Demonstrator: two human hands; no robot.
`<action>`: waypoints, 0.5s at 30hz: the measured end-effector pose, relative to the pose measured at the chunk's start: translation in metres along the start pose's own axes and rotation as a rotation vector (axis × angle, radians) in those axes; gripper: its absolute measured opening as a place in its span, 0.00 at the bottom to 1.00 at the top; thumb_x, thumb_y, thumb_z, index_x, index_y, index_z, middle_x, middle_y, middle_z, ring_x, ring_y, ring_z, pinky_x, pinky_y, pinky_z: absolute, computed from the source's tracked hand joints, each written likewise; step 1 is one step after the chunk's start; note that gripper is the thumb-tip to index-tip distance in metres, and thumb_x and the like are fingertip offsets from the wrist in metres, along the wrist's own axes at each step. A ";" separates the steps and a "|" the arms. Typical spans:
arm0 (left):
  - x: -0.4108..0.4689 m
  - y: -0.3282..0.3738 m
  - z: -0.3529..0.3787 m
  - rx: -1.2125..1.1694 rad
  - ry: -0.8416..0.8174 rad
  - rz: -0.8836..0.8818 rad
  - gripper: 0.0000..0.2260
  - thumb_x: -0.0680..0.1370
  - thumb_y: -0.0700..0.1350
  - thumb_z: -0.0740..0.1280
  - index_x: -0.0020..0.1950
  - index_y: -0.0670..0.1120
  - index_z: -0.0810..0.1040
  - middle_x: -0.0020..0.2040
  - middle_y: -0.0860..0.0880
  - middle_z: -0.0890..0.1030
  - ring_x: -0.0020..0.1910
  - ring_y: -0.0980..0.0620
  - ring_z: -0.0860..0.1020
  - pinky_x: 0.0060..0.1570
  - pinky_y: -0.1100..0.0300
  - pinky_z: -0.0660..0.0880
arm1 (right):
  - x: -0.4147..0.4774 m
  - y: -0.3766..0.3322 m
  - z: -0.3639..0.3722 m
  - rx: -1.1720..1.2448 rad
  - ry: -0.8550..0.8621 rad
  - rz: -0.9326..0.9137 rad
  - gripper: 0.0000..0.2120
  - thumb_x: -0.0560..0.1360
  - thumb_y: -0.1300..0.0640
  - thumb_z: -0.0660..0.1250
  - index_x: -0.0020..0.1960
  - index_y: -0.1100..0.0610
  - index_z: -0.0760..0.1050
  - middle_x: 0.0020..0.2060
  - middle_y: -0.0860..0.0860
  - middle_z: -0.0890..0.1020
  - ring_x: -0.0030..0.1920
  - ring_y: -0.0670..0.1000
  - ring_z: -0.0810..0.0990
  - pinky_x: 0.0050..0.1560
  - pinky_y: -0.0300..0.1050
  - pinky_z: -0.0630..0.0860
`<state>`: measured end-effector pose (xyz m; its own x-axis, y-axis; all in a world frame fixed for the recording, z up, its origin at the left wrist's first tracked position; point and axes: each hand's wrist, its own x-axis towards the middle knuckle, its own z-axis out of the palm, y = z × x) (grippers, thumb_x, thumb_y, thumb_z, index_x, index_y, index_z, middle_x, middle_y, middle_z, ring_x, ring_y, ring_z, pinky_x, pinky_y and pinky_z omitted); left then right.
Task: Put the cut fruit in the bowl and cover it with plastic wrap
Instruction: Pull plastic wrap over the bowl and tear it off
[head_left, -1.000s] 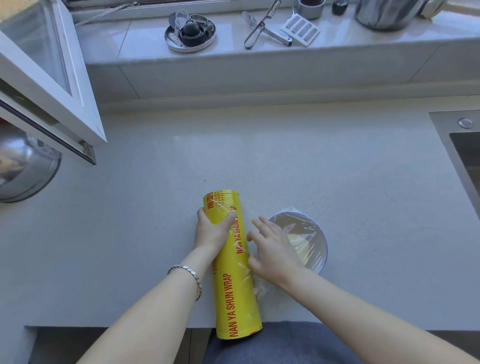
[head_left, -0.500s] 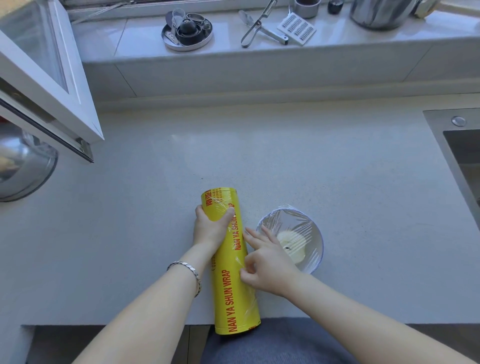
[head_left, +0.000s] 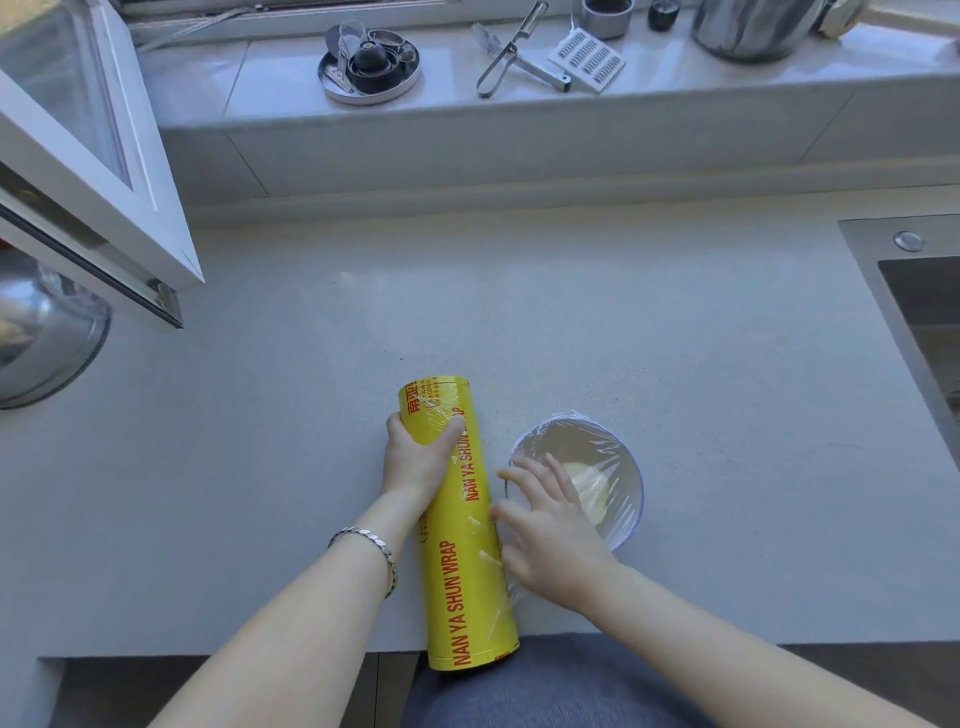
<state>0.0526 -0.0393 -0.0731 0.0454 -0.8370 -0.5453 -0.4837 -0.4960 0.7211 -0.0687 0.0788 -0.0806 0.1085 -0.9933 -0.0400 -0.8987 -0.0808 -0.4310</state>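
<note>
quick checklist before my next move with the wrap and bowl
1. Fruit in the bowl: ok. Pale cut fruit lies inside the bowl.
2. Top covered: ok. Wrinkled plastic wrap spans the rim.
3. Roll steadied: ok. The left hand grips the yellow roll, which lies on the counter.
4. Right hand placed: ok. The right hand is open, fingers spread at the bowl's near-left rim.
5. Film severed from the roll: cannot tell. Crinkled film shows between roll and bowl.
6. Seal all round: cannot tell. The right hand hides the near side.
</note>
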 end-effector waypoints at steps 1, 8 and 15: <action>0.000 0.000 0.000 0.000 0.003 0.001 0.31 0.72 0.54 0.69 0.68 0.45 0.60 0.61 0.42 0.76 0.52 0.46 0.75 0.49 0.57 0.70 | -0.003 -0.001 0.002 0.014 -0.003 -0.053 0.07 0.63 0.53 0.59 0.35 0.49 0.76 0.52 0.53 0.82 0.63 0.54 0.67 0.70 0.52 0.52; 0.001 -0.001 0.000 0.004 0.013 -0.004 0.30 0.72 0.54 0.70 0.67 0.44 0.61 0.60 0.42 0.76 0.55 0.44 0.76 0.53 0.54 0.72 | -0.009 -0.012 -0.009 0.198 -0.203 0.029 0.20 0.68 0.44 0.55 0.34 0.55 0.79 0.68 0.56 0.71 0.74 0.56 0.58 0.71 0.46 0.35; 0.003 -0.002 0.002 0.025 0.022 -0.001 0.33 0.71 0.55 0.70 0.69 0.44 0.60 0.63 0.42 0.75 0.58 0.42 0.76 0.55 0.51 0.72 | -0.003 -0.023 0.000 0.114 -0.156 0.068 0.13 0.59 0.50 0.58 0.20 0.55 0.74 0.58 0.58 0.81 0.64 0.56 0.75 0.70 0.43 0.50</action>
<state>0.0516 -0.0399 -0.0769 0.0647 -0.8415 -0.5363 -0.5056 -0.4910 0.7094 -0.0486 0.0841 -0.0702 0.1215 -0.9706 -0.2079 -0.8534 0.0048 -0.5212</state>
